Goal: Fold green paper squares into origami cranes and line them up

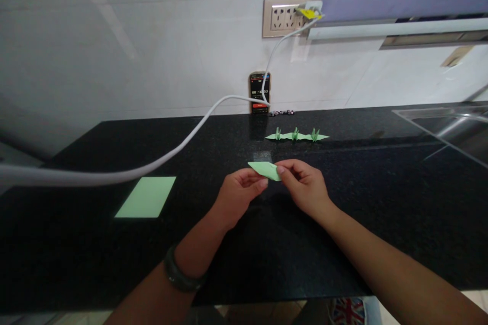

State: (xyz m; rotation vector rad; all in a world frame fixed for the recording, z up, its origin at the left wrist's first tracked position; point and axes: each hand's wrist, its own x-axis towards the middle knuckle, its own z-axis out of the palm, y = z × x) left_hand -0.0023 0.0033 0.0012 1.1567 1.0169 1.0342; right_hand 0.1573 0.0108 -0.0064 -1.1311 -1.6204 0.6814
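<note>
A folded piece of light green paper (pixel 264 168), pointed at its left end, is held just above the dark counter between both hands. My left hand (pixel 241 194) has its fingers beneath the paper and its thumb along the near side. With thumb and fingertips, my right hand (pixel 305 185) pinches the paper's right end. Beyond the hands stands a row of three green paper cranes (pixel 295 135), wing to wing. A flat sheet of green paper (pixel 147 198) lies left of my left hand.
A phone (pixel 260 92) showing a timer leans on the wall. Its white cable (pixel 190 137) runs across the left side in front of the counter (pixel 267 259). A beaded string (pixel 282 112) lies beside the phone. At the right is a metal sink (pixel 453 127); a socket (pixel 285 18) is above.
</note>
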